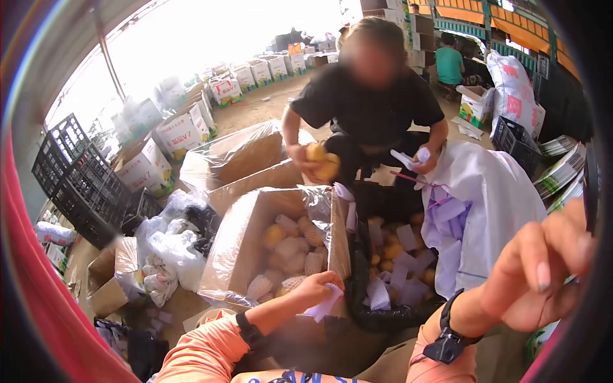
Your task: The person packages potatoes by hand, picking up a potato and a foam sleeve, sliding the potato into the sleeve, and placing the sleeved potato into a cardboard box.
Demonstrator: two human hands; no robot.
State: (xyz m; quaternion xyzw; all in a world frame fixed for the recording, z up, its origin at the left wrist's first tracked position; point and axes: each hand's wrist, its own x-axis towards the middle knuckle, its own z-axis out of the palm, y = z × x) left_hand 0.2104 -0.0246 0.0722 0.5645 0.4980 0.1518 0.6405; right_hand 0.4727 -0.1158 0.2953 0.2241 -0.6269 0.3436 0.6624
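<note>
My left hand (322, 286) is closed on a pale purple foam net sleeve (325, 305), at the near right edge of a plastic-lined carton (233, 246). Inside that carton lie yellow fruits (274, 236), which look like mangoes, many in white foam nets (292, 256). My right hand (536, 274) is raised close to the camera at the right, its fingers loosely bent and apart with nothing visible in them. Right of the carton, a black-lined container (357, 300) holds loose yellow fruits and purple sleeves (399, 274).
A person (370, 96) sits opposite, with yellow fruits (324, 163) in one hand and a foam sleeve (412, 158) in the other. A white sack (491, 217) of purple sleeves stands right. Black crates (80, 179), plastic bags (179, 246) and printed cartons (182, 135) stand left.
</note>
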